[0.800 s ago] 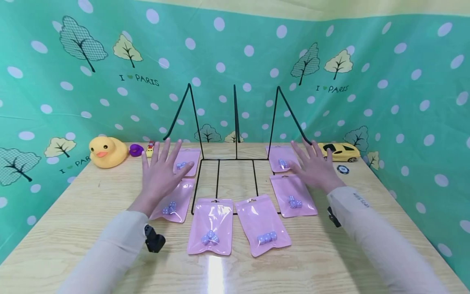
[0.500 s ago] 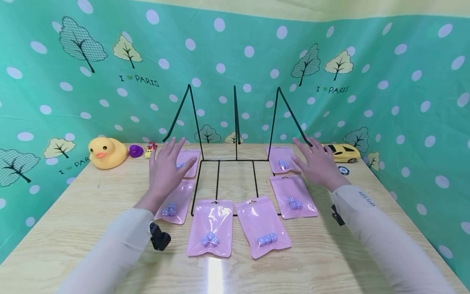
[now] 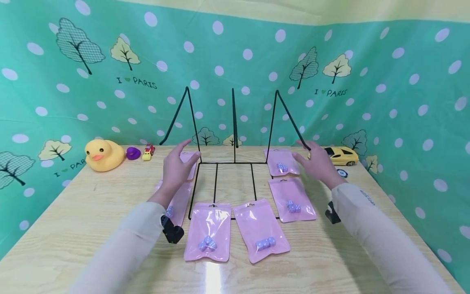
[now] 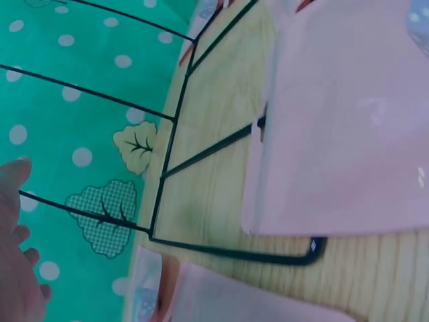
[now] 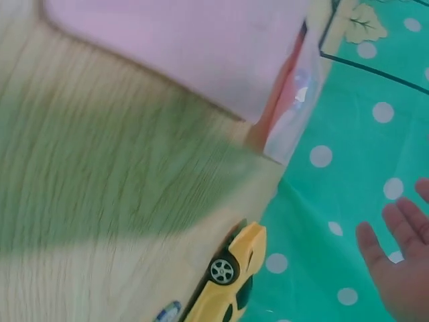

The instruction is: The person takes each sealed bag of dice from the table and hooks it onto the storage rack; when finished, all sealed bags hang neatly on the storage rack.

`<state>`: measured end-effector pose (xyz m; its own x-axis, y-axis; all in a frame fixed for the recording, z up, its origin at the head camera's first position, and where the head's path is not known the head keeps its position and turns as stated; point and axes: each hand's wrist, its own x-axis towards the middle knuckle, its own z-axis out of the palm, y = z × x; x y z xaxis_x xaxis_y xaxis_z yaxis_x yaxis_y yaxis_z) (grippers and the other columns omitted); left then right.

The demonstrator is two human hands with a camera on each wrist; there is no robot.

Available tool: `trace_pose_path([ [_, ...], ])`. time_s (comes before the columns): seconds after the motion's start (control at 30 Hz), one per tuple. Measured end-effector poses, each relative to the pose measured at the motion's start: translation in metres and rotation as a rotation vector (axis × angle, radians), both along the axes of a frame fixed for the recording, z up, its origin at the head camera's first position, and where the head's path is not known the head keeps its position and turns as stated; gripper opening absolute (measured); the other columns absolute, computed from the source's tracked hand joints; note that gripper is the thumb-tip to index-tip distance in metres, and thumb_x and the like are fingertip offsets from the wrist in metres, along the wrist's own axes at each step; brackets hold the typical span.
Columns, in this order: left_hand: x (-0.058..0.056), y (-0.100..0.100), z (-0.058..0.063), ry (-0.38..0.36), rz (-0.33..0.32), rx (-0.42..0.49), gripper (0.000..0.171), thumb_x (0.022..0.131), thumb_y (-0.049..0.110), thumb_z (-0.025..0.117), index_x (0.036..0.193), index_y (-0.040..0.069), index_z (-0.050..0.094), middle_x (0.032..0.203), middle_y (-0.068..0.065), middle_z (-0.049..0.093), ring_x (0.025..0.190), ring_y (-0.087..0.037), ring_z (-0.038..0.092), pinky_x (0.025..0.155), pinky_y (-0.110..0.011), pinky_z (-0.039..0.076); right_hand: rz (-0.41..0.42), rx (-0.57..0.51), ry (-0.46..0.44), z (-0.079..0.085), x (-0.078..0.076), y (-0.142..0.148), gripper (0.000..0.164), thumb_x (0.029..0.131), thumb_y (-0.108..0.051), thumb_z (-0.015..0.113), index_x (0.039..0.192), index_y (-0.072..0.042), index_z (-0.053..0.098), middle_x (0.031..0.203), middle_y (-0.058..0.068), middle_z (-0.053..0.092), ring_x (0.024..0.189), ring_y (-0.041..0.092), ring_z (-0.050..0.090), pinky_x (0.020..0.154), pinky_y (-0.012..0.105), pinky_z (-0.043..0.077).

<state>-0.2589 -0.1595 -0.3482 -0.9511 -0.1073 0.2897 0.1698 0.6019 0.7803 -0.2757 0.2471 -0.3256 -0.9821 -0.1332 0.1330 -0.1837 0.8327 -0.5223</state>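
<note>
Head view: a black, three-pronged metal-wire rack [image 3: 235, 163] is stood mid-way on a pale wood-grain table [image 3: 92, 228], its flat base probably laid wide for steadiness
Pink packets: six flat, glossy pink plastic packets [image 3: 260, 226] are ranged around the base, seemingly spaced so that each can be reached singly; the front pair's slotted tops are rested over the front bar
Left hand: the left hand [image 3: 177, 168] is held up beside the rack's left side, fingers parted from thumb, nothing grasped
Right hand: the right hand [image 3: 318, 163] is raised at the right prong's tip, fingers released; whether the prong is touched cannot be told
Spread: both hands appear to be set apart so that the rack is flanked evenly
Toys: a big yellow rubber duck [image 3: 105, 155] and a yellow toy sports car [image 3: 343, 156] are placed toward the back, presumably so that working room is left
</note>
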Motion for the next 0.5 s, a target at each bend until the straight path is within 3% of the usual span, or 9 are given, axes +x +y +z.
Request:
trace_pose_path([
  [0.23, -0.011, 0.005, 0.000, -0.006, 0.070, 0.158, 0.055, 0.102, 0.029, 0.065, 0.152, 0.015, 0.048, 0.157, -0.009, 0.045, 0.146, -0.032, 0.038, 0.118, -0.048, 0.031, -0.046, -0.244, -0.063, -0.001, -0.006, -0.001, 0.056, 0.105, -0.034, 0.059, 0.149, -0.001, 0.047, 0.148, 0.025, 0.048, 0.138, 0.044, 0.042, 0.112, 0.060, 0.034],
  [0.5, -0.019, 0.008, -0.003, -0.012, 0.053, 0.289, 0.053, 0.102, 0.028, 0.064, 0.152, 0.018, 0.048, 0.156, -0.006, 0.046, 0.144, -0.027, 0.042, 0.117, -0.045, 0.033, -0.105, -0.410, -0.222, -0.007, -0.013, 0.000, 0.058, 0.103, -0.027, 0.062, 0.151, -0.001, 0.043, 0.148, 0.025, 0.047, 0.138, 0.042, 0.044, 0.113, 0.054, 0.037],
])
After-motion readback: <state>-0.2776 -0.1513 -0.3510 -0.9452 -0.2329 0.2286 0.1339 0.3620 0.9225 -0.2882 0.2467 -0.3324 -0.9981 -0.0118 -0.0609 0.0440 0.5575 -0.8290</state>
